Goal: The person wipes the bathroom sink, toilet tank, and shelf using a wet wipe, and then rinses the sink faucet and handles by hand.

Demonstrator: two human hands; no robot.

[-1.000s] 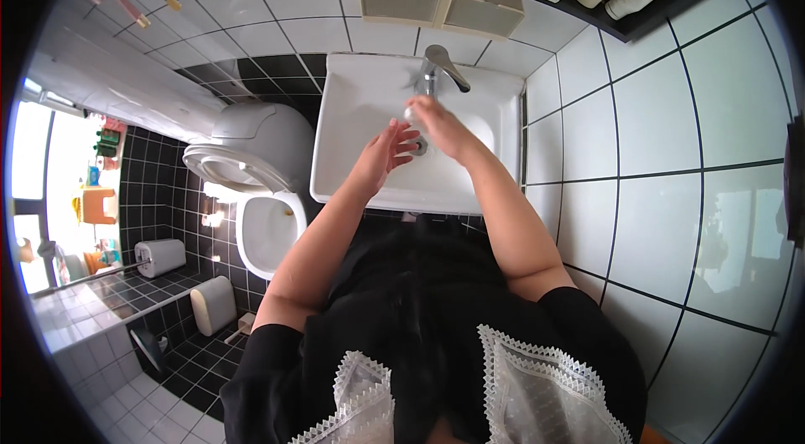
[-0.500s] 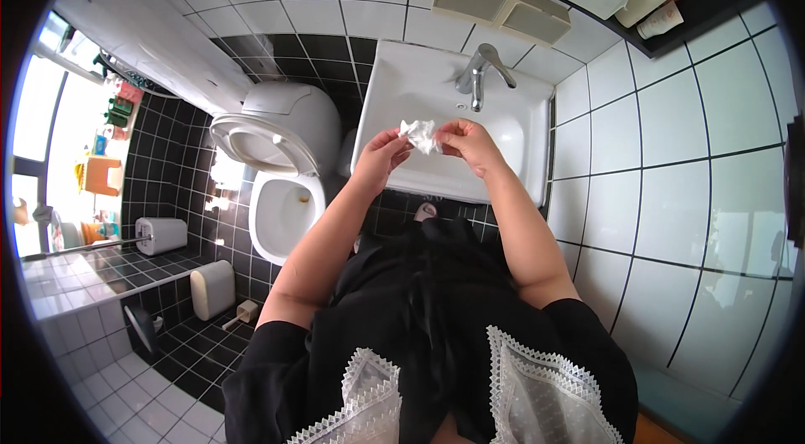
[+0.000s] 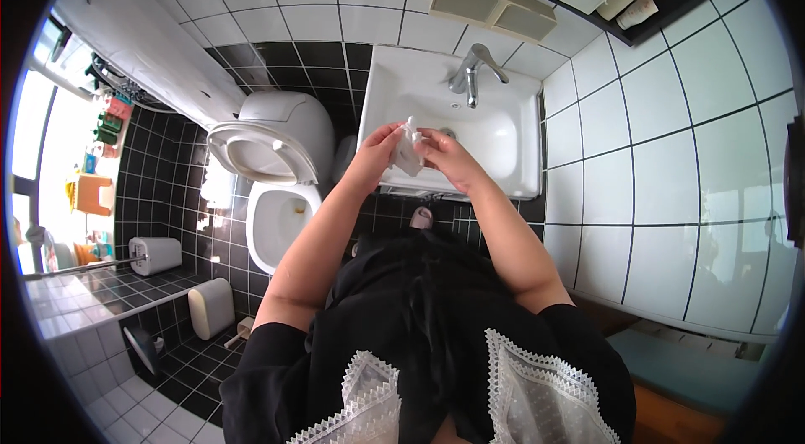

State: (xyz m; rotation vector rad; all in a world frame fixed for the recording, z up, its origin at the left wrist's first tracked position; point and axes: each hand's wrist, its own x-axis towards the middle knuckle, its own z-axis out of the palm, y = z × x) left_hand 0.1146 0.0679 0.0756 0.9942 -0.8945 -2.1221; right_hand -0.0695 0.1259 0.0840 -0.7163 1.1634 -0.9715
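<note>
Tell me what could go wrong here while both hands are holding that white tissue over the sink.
The crumpled white tissue is pinched between the left hand and right hand near the front rim of the white sink. If it slips, it may miss the basin and land on the black tiled floor. A piece could also tear off, drop into the basin and block the drain. The open toilet sits close on the left, so a dropped piece might fall there.
</note>
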